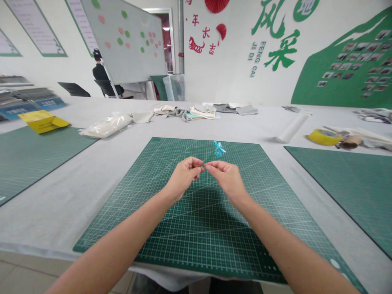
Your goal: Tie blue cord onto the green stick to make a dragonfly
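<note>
Both hands meet above the middle of a green gridded cutting mat (183,228). Between them is a small artificial flower (219,149) with shiny light-blue petals on a thin green stem. My left hand (186,173) is closed in a pinch on the lower part of the stem. Fingertips of my right hand (226,176) pinch the stem too, right beside the left fingertips. The bloom points up and away to the right, above the mat. The stem's lower end is hidden among the fingers.
More cutting mats (346,179) flank this one. Farther back lie a clear plastic bag (107,125), a yellow folded card (44,121), fabric pieces (202,111), a white roll (294,126) and yellow tape (324,137). A seated person (100,69) is by the whiteboard (131,45).
</note>
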{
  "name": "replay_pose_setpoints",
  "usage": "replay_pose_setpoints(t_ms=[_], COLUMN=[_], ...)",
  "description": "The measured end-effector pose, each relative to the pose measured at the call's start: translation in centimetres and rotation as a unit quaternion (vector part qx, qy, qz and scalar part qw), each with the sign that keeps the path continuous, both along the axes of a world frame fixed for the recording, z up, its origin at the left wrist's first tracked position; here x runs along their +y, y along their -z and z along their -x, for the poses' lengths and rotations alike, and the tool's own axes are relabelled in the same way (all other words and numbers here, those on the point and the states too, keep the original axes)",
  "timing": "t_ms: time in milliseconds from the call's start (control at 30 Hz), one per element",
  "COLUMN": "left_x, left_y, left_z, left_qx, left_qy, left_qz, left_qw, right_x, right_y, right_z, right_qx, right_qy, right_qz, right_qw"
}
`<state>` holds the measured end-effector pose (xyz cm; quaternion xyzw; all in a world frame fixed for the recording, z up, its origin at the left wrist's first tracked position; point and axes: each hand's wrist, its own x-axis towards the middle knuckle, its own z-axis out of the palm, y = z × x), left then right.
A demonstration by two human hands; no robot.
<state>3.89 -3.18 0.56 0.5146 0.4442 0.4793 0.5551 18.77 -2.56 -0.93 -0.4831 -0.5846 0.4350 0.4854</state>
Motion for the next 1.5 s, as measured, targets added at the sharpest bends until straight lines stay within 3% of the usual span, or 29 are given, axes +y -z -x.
replay_pose_setpoints(t_ms=[300,700,1000,1233,1500], left_x=[0.4,0.6,1.0,0.5,0.5], left_y=[0.3,0.1,1.0,0.7,0.7], left_z=[0.4,0.8,1.4,1.6,1.7], left_qx=[0.006,0.069,0.163,0.298,0.347], left_qy=[-0.008,-0.069,-0.091,-0.114,-0.122], left_qz=[-0.003,-0.026,-0.129,-0.209,-0.278], left_qw=[1.000,0.995,0.974,0.924,0.888], right_x=[-0.4,-0.6,-1.5,-1.6,-1.4], right_y=[-0.6,-0.5,-0.8,-1.2,-1.2], right_z=[-0.2,-0.4,-0.4,-1.0,-0.9], right_qx=[-0.077,-0.208,-0.380,-0.488,-0.506], right_qy=[0.014,0.035,0.015,0.050,0.022], right_qz=[-0.030,-0.095,-0.256,-0.330,-0.342], right_qw=[0.996,0.973,0.889,0.806,0.792])
